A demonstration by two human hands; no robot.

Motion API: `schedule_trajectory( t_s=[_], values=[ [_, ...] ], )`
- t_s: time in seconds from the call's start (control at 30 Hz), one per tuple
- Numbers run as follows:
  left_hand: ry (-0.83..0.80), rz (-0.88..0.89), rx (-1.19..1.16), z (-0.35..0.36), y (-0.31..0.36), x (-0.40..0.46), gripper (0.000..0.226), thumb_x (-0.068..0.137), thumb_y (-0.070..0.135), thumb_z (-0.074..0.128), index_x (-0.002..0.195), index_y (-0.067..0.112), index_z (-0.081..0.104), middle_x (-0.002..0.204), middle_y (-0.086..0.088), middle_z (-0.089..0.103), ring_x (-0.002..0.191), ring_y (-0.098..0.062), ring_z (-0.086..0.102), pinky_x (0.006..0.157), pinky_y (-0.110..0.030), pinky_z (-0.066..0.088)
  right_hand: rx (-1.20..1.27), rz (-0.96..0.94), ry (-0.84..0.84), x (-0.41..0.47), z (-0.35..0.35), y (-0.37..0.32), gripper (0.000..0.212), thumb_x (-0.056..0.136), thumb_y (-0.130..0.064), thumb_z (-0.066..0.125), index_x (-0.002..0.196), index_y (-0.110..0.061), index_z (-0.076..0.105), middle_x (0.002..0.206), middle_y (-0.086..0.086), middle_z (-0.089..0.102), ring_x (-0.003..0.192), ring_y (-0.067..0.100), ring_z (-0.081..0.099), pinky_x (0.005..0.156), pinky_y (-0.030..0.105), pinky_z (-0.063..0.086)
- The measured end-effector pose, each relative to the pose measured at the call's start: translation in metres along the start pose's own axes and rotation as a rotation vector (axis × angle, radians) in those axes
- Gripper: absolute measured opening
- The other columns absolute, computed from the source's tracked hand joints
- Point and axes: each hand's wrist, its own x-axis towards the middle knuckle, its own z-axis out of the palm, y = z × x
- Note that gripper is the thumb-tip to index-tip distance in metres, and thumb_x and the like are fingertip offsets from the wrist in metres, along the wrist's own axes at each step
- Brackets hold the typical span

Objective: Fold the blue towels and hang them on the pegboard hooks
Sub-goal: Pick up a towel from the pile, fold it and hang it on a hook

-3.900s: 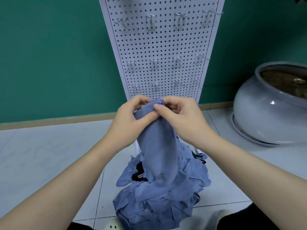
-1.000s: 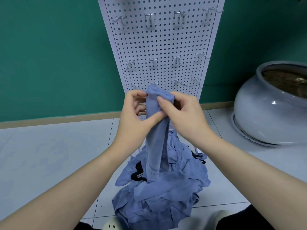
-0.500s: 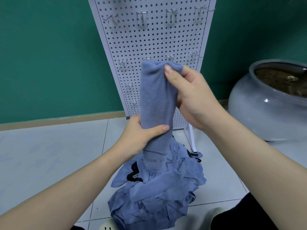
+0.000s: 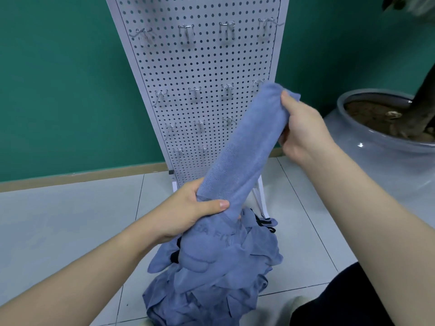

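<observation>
A blue towel (image 4: 244, 147), folded into a long narrow strip, stretches diagonally in front of the white pegboard (image 4: 202, 67). My right hand (image 4: 303, 130) grips its upper end near the board's right edge. My left hand (image 4: 195, 208) is closed around its lower part, just above a heap of blue towels (image 4: 211, 274) on the floor. Rows of metal hooks (image 4: 186, 31) stick out of the board, all bare.
A large grey glazed planter (image 4: 376, 161) with soil and a trunk stands at the right. A green wall with a wooden skirting runs behind. The floor is pale tile. A dark trouser leg (image 4: 341, 300) shows at the bottom right.
My right hand has carried the towel's top up and to the right, tilting the strip. My left hand slid down it to the lower part.
</observation>
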Motion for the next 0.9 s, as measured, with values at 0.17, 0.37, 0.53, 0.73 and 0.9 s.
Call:
schedule_trajectory(
  t_s=[0.17, 0.37, 0.53, 0.73, 0.9],
  values=[
    [-0.075, -0.015, -0.081, -0.007, 0.007, -0.005, 0.037, 0.089, 0.014, 0.07, 0.125, 0.004, 0.066, 0.122, -0.019, 0.073, 0.11, -0.039, 0.071, 0.099, -0.048, 0.055, -0.156, 0.124, 0.033, 0.022, -0.018, 0.026, 0.03, 0.101, -0.028, 0.064, 0.117, -0.004, 0.072, 0.107, 0.015, 0.077, 0.089, 0.029, 0.073, 0.075, 0.041, 0.061],
    [-0.024, -0.015, -0.15, -0.01, 0.017, -0.013, 0.027, 0.083, 0.012, 0.071, 0.11, 0.013, 0.076, 0.112, -0.015, 0.076, 0.1, -0.029, 0.075, 0.082, -0.034, 0.059, -0.312, 0.255, -0.09, 0.026, -0.03, 0.048, 0.027, 0.102, -0.027, 0.064, 0.115, -0.004, 0.068, 0.099, 0.013, 0.073, 0.074, 0.019, 0.072, 0.063, 0.028, 0.06],
    [0.133, -0.025, -0.224, -0.017, 0.03, -0.014, 0.016, 0.083, 0.017, 0.079, 0.096, 0.009, 0.078, 0.094, -0.011, 0.078, 0.078, -0.019, 0.075, 0.065, -0.026, 0.058, -0.377, 0.261, -0.133, 0.021, -0.028, 0.053, 0.014, 0.099, -0.018, 0.068, 0.104, -0.007, 0.061, 0.089, 0.01, 0.066, 0.073, 0.02, 0.066, 0.064, 0.027, 0.06],
    [0.169, -0.182, -0.155, -0.028, 0.028, -0.008, 0.05, 0.078, 0.04, 0.074, 0.108, 0.001, 0.076, 0.107, -0.017, 0.078, 0.091, -0.024, 0.075, 0.079, -0.03, 0.057, -0.384, 0.265, -0.109, 0.02, -0.026, 0.062, 0.015, 0.097, -0.013, 0.071, 0.087, -0.011, 0.06, 0.088, 0.01, 0.067, 0.08, 0.023, 0.066, 0.067, 0.031, 0.059],
    [0.116, -0.18, -0.204, -0.028, 0.028, -0.009, 0.037, 0.081, 0.028, 0.077, 0.109, 0.005, 0.078, 0.113, -0.016, 0.077, 0.101, -0.025, 0.074, 0.084, -0.03, 0.058, -0.44, 0.319, -0.124, 0.019, -0.028, 0.071, 0.016, 0.095, -0.014, 0.074, 0.1, -0.007, 0.06, 0.102, 0.017, 0.069, 0.085, 0.025, 0.067, 0.067, 0.032, 0.058]
  ],
)
